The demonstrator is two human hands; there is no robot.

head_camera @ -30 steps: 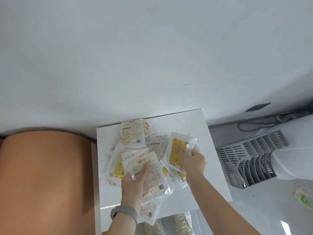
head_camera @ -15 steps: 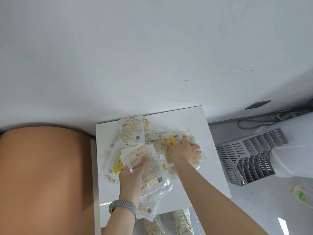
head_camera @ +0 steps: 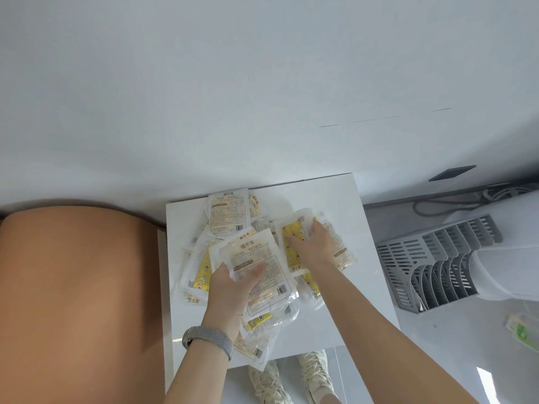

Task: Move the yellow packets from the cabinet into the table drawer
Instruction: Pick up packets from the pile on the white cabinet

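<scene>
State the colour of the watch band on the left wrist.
Grey, seemingly woven, watch band; head view.

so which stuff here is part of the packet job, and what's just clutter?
Job:
yellow packets
left hand, holding a packet
right hand, fingers on a packet
white table

Clutter:
grey slotted rack
cables
shoes
wristband

Both bare forearms reach forward and down, the left one with a grey band at the wrist. The left hand grips with thumb on top and fingers curled beneath. The right hand lies palm down, fingers bent.
</scene>
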